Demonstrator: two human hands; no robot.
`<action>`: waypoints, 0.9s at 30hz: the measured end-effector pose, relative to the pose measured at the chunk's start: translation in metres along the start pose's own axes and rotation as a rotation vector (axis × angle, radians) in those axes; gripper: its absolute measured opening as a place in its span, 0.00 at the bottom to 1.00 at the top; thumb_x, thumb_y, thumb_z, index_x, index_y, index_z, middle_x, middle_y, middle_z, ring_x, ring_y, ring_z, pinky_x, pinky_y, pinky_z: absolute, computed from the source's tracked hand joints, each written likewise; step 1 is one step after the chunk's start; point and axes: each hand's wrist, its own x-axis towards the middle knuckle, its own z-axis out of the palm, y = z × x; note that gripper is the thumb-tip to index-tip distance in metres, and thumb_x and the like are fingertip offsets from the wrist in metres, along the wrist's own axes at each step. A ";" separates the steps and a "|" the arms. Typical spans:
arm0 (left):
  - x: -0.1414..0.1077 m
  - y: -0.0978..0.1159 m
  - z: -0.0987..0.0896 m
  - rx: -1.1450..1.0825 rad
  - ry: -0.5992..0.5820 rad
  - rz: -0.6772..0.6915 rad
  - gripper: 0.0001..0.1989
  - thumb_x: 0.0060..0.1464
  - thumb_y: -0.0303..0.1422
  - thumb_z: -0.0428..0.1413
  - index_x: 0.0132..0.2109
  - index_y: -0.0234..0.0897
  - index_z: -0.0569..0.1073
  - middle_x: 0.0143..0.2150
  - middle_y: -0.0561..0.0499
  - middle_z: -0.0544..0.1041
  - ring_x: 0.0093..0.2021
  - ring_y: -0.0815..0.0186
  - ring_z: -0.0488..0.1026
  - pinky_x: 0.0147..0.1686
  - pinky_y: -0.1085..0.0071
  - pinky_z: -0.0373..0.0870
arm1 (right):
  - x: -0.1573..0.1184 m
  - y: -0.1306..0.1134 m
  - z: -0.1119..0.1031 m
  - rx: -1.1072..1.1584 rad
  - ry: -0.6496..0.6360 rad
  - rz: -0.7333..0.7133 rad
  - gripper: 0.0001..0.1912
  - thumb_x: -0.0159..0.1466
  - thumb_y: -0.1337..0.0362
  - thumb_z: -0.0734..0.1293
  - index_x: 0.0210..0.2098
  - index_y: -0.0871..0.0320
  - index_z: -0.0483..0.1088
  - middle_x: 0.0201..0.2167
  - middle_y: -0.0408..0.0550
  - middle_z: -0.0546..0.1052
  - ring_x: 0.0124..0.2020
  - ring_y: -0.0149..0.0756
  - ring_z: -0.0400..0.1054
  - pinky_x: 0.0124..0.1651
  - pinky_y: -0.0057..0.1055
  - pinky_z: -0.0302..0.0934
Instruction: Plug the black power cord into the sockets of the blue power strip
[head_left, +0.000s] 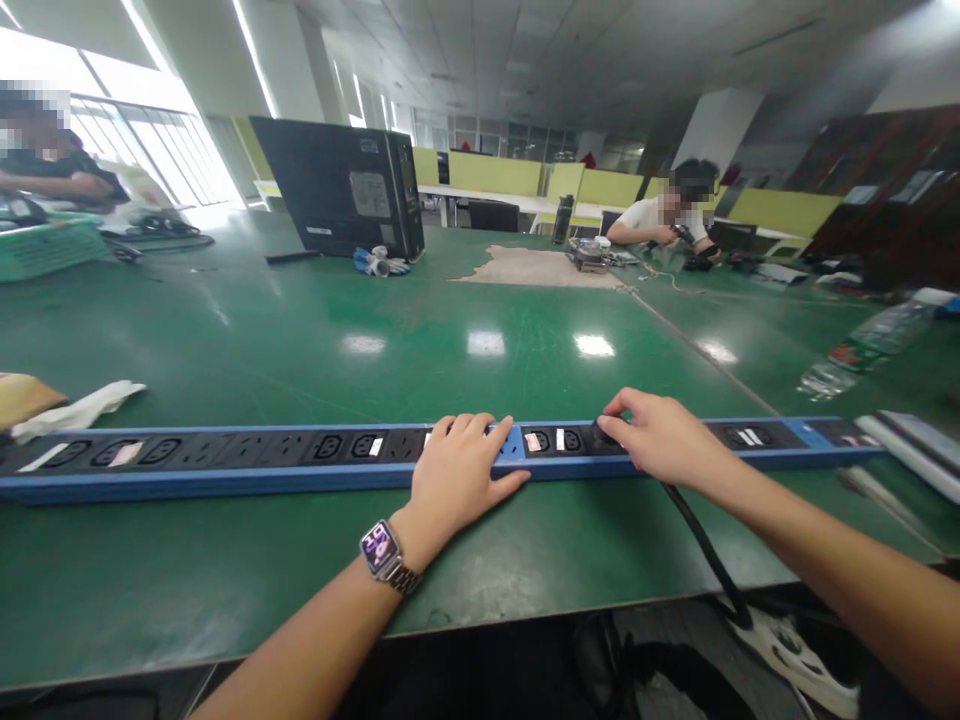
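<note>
A long blue-framed power strip [300, 480] with black socket panels lies across the green table. My left hand [461, 465], with a watch [382, 555] on its wrist, grips the strip near its middle: the fingers reach over to the far edge and the thumb lies along the near edge. Further right, my right hand [660, 435] is closed on a black plug [600, 437] at a socket of the strip. Fingers partly cover the plug, and I cannot tell how deep it sits. A thick black cord [705, 550] runs from under that hand down over the table's front edge.
A black computer case [337, 190] stands at the back, with gloves [381, 262] beside it. A plastic bottle [870, 340] lies at the right. White cloth [82, 410] lies at the left. Two other people sit at the far left and far right.
</note>
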 end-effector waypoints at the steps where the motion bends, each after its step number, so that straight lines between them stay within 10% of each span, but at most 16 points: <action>1: 0.000 0.000 0.000 -0.003 0.001 0.004 0.30 0.54 0.51 0.56 0.59 0.38 0.67 0.51 0.44 0.73 0.51 0.53 0.68 0.54 0.55 0.61 | 0.005 0.002 0.005 -0.075 0.030 0.015 0.14 0.62 0.53 0.60 0.37 0.53 0.72 0.24 0.46 0.75 0.27 0.37 0.68 0.28 0.30 0.52; 8: 0.000 0.001 0.000 -0.019 0.001 -0.010 0.31 0.54 0.51 0.56 0.59 0.38 0.67 0.51 0.44 0.73 0.52 0.53 0.68 0.54 0.55 0.61 | 0.004 0.003 0.027 -0.355 0.084 0.004 0.17 0.64 0.53 0.56 0.42 0.55 0.70 0.29 0.52 0.76 0.31 0.44 0.71 0.29 0.32 0.51; 12: 0.000 0.001 0.000 -0.023 -0.002 -0.014 0.30 0.54 0.51 0.56 0.58 0.39 0.67 0.50 0.44 0.73 0.52 0.52 0.68 0.54 0.54 0.61 | 0.001 0.005 0.015 -0.103 0.118 -0.061 0.16 0.63 0.51 0.59 0.38 0.56 0.71 0.25 0.50 0.75 0.26 0.40 0.69 0.27 0.32 0.54; 17: 0.001 0.002 -0.001 -0.115 0.073 0.001 0.32 0.52 0.50 0.58 0.59 0.38 0.65 0.53 0.43 0.73 0.53 0.52 0.68 0.54 0.53 0.61 | -0.020 -0.013 -0.036 0.570 0.851 -0.089 0.18 0.63 0.47 0.61 0.44 0.51 0.68 0.20 0.42 0.71 0.20 0.34 0.64 0.21 0.29 0.55; 21: 0.003 0.008 -0.008 -0.260 0.311 0.090 0.38 0.52 0.52 0.58 0.63 0.36 0.59 0.55 0.41 0.72 0.54 0.54 0.68 0.53 0.57 0.62 | -0.024 -0.045 -0.011 0.477 -0.026 -0.159 0.18 0.60 0.50 0.65 0.40 0.56 0.71 0.16 0.40 0.70 0.16 0.31 0.62 0.20 0.27 0.53; 27: -0.003 -0.003 -0.004 -0.294 0.231 0.002 0.35 0.53 0.44 0.60 0.63 0.36 0.60 0.48 0.44 0.76 0.48 0.55 0.72 0.49 0.58 0.66 | 0.004 -0.079 0.043 0.189 0.012 -0.165 0.15 0.64 0.55 0.59 0.37 0.57 0.71 0.28 0.49 0.77 0.28 0.33 0.69 0.31 0.27 0.57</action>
